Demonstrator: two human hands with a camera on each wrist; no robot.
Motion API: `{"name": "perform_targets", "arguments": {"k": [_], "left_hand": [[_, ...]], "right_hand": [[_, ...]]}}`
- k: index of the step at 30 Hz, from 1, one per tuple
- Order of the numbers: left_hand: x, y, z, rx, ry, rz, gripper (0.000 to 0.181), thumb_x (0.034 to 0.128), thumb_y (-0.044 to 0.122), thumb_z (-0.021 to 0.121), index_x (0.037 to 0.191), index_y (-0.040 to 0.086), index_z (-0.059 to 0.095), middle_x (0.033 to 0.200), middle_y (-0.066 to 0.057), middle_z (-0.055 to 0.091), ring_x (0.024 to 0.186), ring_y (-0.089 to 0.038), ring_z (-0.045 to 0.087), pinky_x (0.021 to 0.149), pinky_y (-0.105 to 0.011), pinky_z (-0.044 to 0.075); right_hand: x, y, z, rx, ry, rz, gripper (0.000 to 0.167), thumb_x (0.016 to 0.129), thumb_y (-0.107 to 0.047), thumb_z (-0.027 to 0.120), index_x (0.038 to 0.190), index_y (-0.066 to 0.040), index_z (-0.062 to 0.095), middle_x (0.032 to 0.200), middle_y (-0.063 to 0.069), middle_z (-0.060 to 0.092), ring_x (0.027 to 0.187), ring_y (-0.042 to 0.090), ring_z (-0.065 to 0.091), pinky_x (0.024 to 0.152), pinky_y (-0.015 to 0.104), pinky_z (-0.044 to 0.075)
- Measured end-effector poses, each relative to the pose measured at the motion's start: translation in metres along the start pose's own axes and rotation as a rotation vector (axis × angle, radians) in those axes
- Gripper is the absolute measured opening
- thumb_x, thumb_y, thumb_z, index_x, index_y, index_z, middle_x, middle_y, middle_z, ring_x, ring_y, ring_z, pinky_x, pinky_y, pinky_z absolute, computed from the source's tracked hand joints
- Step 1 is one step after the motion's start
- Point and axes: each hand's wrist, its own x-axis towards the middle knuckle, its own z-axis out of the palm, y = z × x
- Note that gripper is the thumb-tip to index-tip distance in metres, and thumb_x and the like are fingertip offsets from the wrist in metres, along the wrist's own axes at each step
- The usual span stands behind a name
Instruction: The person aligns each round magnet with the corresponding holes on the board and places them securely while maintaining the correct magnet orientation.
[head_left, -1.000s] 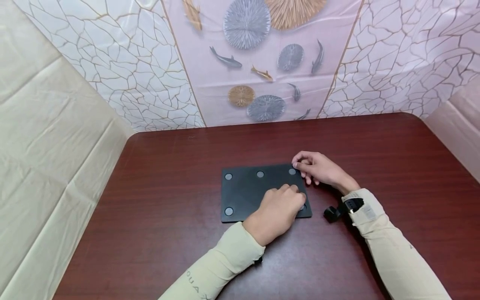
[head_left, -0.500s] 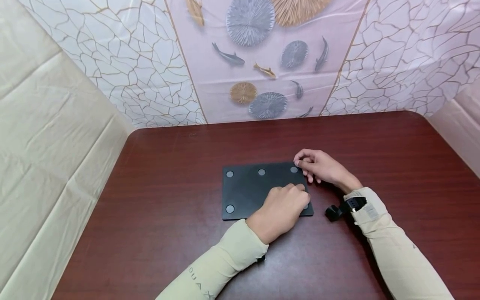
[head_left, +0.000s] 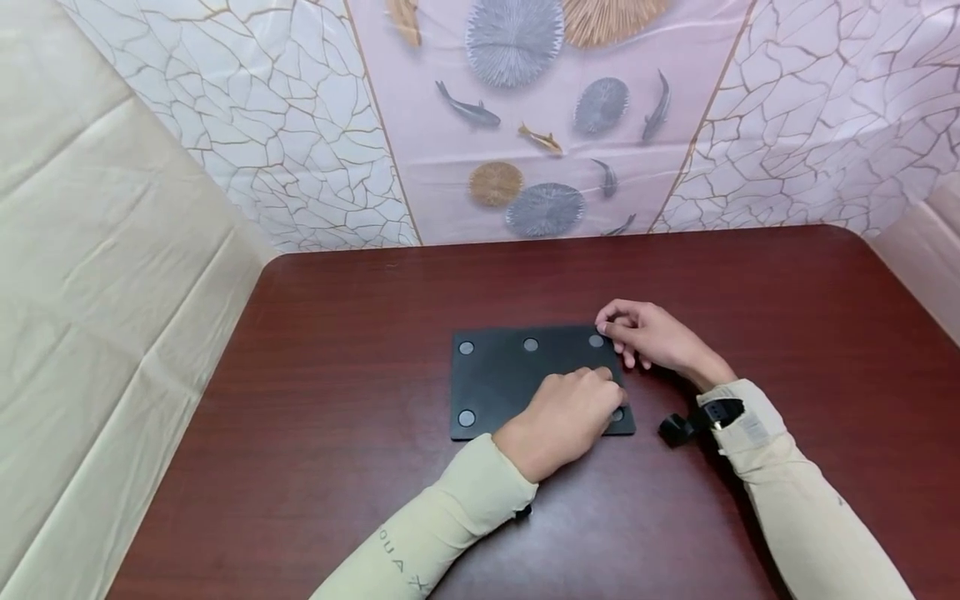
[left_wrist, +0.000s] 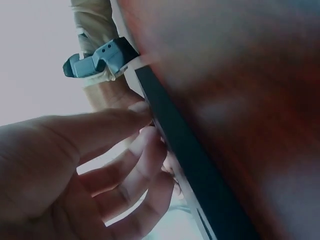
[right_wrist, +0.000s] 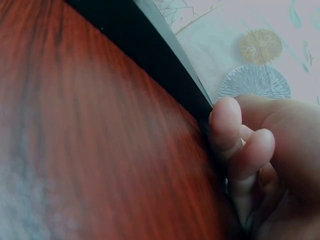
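Note:
A flat black rectangular board (head_left: 491, 379) lies on the table, with round grey discs (head_left: 467, 418) set near its edges. My left hand (head_left: 573, 412) reaches over its near right part, fingers curled and fingertips down at the upper face, beside the near right disc (head_left: 617, 414). In the left wrist view its thumb (left_wrist: 125, 116) and fingers come together against the board; whether anything small lies between them is hidden. At the far right corner my right hand (head_left: 648, 333) pinches the board's edge between thumb and index finger, the other fingers curled below.
The dark red wooden table (head_left: 337, 358) surrounds the board. Behind it hangs a patterned sheet (head_left: 525, 125), and a cream cloth (head_left: 135, 292) borders the left side. A black wrist camera (head_left: 678, 429) juts from the right sleeve near the tabletop.
The head view has shifted slightly, so board and hands appear a little further right. Both hands keep nearly the same places on the board; the left fingertips show only slight movement.

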Motion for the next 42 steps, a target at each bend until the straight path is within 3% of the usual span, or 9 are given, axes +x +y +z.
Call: {"name": "perform_targets", "arguments": {"k": [6,10,16,22,28,35,42], "left_hand": [[0.003,-0.009,-0.006,-0.141,-0.075,-0.014,0.024,0.1009,0.029,0.075,0.125,0.027,0.078,0.106,0.009,0.067,0.089,-0.005,0.065,0.066,-0.024,0.054],[0.002,-0.02,-0.013,-0.19,-0.11,-0.056,0.03,0.1006,0.033,0.075,0.13,0.027,0.076,0.11,0.009,0.067,0.091,-0.004,0.065,0.069,-0.024,0.054],[-0.002,-0.041,-0.022,-0.232,-0.138,-0.082,0.034,0.1001,0.033,0.076,0.133,0.027,0.074,0.121,0.008,0.069,0.105,-0.006,0.066,0.084,-0.029,0.056],[-0.008,-0.063,-0.033,-0.319,-0.159,-0.135,0.035,0.1006,0.033,0.075,0.135,0.025,0.072,0.121,0.008,0.069,0.092,-0.004,0.064,0.079,-0.028,0.054],[-0.015,-0.088,-0.039,-0.39,-0.124,-0.186,0.035,0.0993,0.029,0.077,0.133,0.02,0.073,0.112,0.004,0.072,0.095,-0.006,0.064,0.079,-0.03,0.054],[-0.025,-0.116,-0.045,-0.462,-0.073,-0.24,0.032,0.1003,0.027,0.076,0.131,0.017,0.075,0.114,0.002,0.075,0.105,-0.01,0.068,0.089,-0.031,0.056],[-0.036,-0.139,-0.044,-0.553,0.051,-0.316,0.027,0.1038,0.021,0.07,0.13,0.016,0.075,0.112,0.001,0.075,0.101,-0.013,0.069,0.088,-0.033,0.056]], "right_hand": [[-0.003,0.002,-0.003,0.002,0.01,0.001,0.018,0.11,-0.018,0.059,0.122,-0.004,0.062,0.075,0.011,0.059,0.054,0.018,0.059,0.041,0.03,0.046],[0.001,0.002,-0.001,0.012,0.0,-0.012,0.018,0.11,-0.017,0.058,0.122,-0.004,0.062,0.075,0.011,0.059,0.053,0.016,0.059,0.041,0.03,0.046],[0.003,0.003,0.001,0.01,-0.001,-0.014,0.017,0.11,-0.015,0.059,0.122,-0.003,0.061,0.075,0.01,0.059,0.053,0.015,0.059,0.04,0.031,0.047],[0.002,0.002,0.001,0.01,-0.001,-0.011,0.02,0.11,-0.019,0.06,0.122,-0.003,0.061,0.074,0.009,0.058,0.052,0.016,0.058,0.04,0.032,0.047],[0.003,0.001,0.002,0.017,0.0,-0.016,0.018,0.109,-0.017,0.06,0.121,-0.002,0.061,0.074,0.008,0.058,0.052,0.015,0.058,0.04,0.031,0.047],[0.004,-0.002,0.002,0.017,0.002,-0.013,0.017,0.109,-0.015,0.06,0.12,-0.002,0.061,0.075,0.009,0.058,0.054,0.015,0.059,0.04,0.03,0.046],[0.001,-0.001,0.001,0.006,0.005,0.007,0.018,0.11,-0.016,0.058,0.122,-0.003,0.062,0.077,0.01,0.058,0.055,0.016,0.06,0.041,0.03,0.046]]}}
